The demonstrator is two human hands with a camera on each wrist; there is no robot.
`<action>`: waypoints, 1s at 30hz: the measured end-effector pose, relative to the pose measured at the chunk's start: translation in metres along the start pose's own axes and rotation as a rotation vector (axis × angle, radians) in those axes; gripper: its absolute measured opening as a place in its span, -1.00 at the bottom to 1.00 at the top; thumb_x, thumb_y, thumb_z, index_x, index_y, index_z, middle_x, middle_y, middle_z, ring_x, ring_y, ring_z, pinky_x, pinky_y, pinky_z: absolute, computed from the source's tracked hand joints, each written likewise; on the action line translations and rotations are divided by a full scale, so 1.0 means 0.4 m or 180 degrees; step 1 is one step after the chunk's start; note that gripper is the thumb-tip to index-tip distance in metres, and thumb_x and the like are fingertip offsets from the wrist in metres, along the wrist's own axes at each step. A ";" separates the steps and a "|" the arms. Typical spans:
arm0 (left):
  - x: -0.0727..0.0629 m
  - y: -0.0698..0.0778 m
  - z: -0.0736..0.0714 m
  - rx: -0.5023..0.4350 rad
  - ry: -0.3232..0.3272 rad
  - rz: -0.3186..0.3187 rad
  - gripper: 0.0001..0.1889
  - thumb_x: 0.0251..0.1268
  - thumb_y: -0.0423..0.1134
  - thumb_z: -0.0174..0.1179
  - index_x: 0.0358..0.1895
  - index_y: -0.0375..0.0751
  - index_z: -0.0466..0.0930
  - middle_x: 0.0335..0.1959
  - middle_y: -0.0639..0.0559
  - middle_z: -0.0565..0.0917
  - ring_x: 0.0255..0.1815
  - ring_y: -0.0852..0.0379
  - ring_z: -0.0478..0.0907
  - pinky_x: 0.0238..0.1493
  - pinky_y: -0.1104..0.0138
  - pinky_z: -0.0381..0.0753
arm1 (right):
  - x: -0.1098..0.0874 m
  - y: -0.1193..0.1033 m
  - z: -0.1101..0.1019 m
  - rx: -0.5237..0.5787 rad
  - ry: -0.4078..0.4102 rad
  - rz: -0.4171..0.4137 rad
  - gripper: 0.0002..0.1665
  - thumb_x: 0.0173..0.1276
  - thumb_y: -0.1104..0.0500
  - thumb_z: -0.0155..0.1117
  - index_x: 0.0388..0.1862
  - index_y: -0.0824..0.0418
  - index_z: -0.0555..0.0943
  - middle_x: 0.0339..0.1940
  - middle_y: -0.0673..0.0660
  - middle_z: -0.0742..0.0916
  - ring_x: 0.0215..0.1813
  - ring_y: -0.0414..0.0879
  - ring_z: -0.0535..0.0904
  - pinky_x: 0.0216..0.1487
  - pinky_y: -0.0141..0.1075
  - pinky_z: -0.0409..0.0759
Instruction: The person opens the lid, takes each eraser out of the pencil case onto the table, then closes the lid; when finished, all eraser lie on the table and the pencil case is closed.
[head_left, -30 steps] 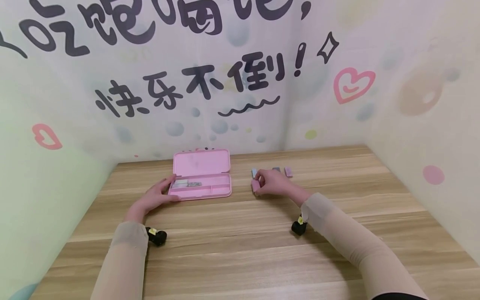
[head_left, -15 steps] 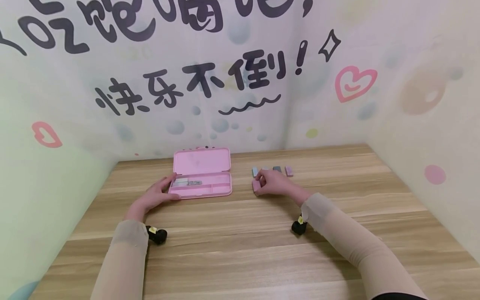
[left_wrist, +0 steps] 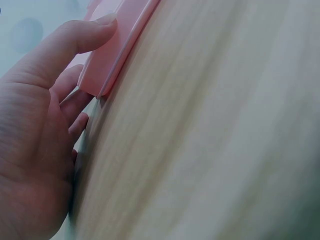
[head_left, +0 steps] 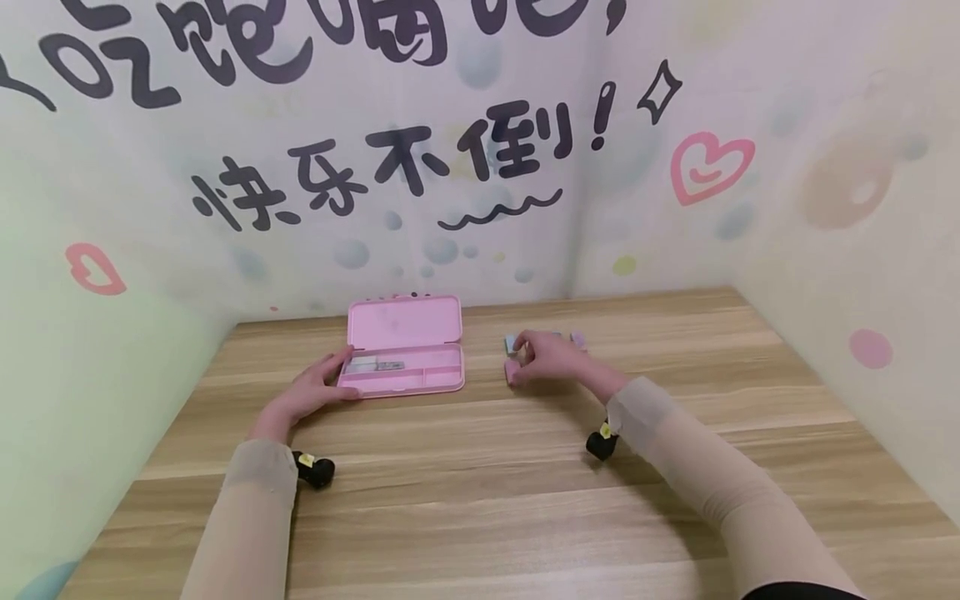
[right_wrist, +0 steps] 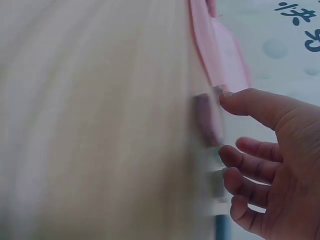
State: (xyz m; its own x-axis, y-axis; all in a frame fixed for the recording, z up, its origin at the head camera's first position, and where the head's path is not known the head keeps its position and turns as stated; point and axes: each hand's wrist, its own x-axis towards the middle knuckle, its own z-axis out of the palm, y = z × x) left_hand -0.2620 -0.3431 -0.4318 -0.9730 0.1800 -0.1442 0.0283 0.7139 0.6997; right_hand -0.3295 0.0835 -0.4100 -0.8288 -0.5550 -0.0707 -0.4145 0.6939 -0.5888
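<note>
My left hand (head_left: 303, 396) grips the left end of an open pink pencil case (head_left: 405, 327). In the left wrist view the thumb lies over the edge of the case (left_wrist: 111, 60), with fingers behind it. A white piece (head_left: 364, 364) and a grey-marked piece (head_left: 390, 366) lie in its rear compartment. To the right, a small pink block (head_left: 512, 372), like an eraser, rests on the table. My right hand (head_left: 557, 358) is around it, thumb and fingers spread; the right wrist view shows the fingertips apart from the pink block (right_wrist: 207, 119).
A light blue block (head_left: 511, 343) lies just behind the pink one. A purple block (head_left: 577, 339) and a dark grey block (head_left: 556, 335), mostly hidden by the right hand, are farther right. A printed cloth wall (head_left: 480, 267) stands behind the wooden table (head_left: 465, 500).
My right hand's fingers have parted from the pink block, and the hand has moved slightly right and up. My left hand stays on the pencil case.
</note>
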 end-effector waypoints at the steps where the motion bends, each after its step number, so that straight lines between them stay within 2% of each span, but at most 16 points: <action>1: -0.001 -0.002 0.001 -0.0010 0.0001 -0.0006 0.02 0.12 0.11 0.36 0.57 0.01 -0.08 0.51 -0.45 -0.19 0.47 -0.48 -0.24 0.32 -0.33 -0.15 | 0.004 -0.005 -0.005 -0.0021 0.0005 -0.0022 -0.47 0.14 0.04 0.45 0.05 0.21 0.52 -0.38 0.03 0.64 -0.35 -0.11 0.51 -0.24 -0.23 0.49; 5: -0.008 -0.005 0.004 -0.0032 0.0010 -0.0010 0.02 0.12 0.09 0.36 0.57 0.00 -0.08 0.51 -0.44 -0.17 0.47 -0.47 -0.22 0.33 -0.32 -0.14 | 0.035 -0.038 -0.014 -0.0084 -0.0069 -0.0197 -0.57 0.19 0.07 0.40 0.02 0.19 0.58 -0.31 0.03 0.64 -0.29 -0.09 0.53 -0.23 -0.22 0.50; 10: -0.014 -0.009 -0.003 -0.0021 0.0035 -0.0021 0.02 0.12 0.08 0.36 0.57 -0.01 -0.08 0.51 -0.45 -0.16 0.46 -0.48 -0.20 0.32 -0.33 -0.14 | 0.104 -0.094 0.004 -0.0147 -0.0256 -0.0543 -0.68 0.29 0.14 0.32 0.02 0.16 0.61 -0.25 -0.01 0.63 -0.24 -0.11 0.52 -0.22 -0.25 0.51; 15: -0.013 -0.017 -0.003 -0.0002 0.0073 -0.0001 0.01 0.13 0.09 0.36 0.57 0.01 -0.07 0.51 -0.44 -0.15 0.47 -0.46 -0.21 0.33 -0.32 -0.15 | 0.184 -0.143 0.040 -0.0251 -0.0196 -0.0934 -0.78 0.36 0.14 0.28 -0.03 0.06 0.66 -0.25 -0.06 0.64 -0.23 -0.16 0.50 -0.20 -0.31 0.50; 20: -0.009 -0.018 0.004 0.0011 0.0085 0.0016 0.02 0.12 0.12 0.35 0.57 0.00 -0.07 0.51 -0.43 -0.13 0.47 -0.45 -0.19 0.34 -0.30 -0.13 | 0.240 -0.185 0.076 -0.0493 -0.0149 -0.1157 -0.74 0.38 0.17 0.26 0.03 0.04 0.68 -0.16 -0.04 0.64 -0.11 -0.16 0.51 -0.06 -0.34 0.48; 24: -0.005 -0.011 0.006 -0.0002 0.0112 0.0044 0.02 0.11 0.12 0.36 0.56 0.01 -0.05 0.51 -0.41 -0.11 0.47 -0.43 -0.16 0.35 -0.29 -0.12 | 0.272 -0.213 0.103 -0.0592 -0.0230 -0.1157 -0.68 0.39 0.20 0.24 0.10 0.04 0.67 -0.08 0.02 0.62 0.01 -0.13 0.49 0.05 -0.32 0.46; 30: 0.002 -0.006 0.004 0.0040 0.0145 0.0075 0.01 0.10 0.13 0.37 0.56 0.03 -0.02 0.51 -0.41 -0.08 0.47 -0.43 -0.13 0.35 -0.28 -0.10 | 0.314 -0.247 0.138 -0.0971 -0.0220 -0.1349 -0.63 0.33 0.19 0.30 0.11 0.01 0.68 -0.09 0.03 0.64 -0.02 -0.14 0.48 0.05 -0.33 0.43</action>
State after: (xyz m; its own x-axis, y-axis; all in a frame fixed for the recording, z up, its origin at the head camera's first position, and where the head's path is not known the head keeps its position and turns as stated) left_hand -0.2624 -0.3436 -0.4349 -0.9815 0.1660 -0.0957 0.0538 0.7183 0.6936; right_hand -0.3720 -0.0799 -0.4052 -0.5423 -0.8378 0.0637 -0.8071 0.4984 -0.3167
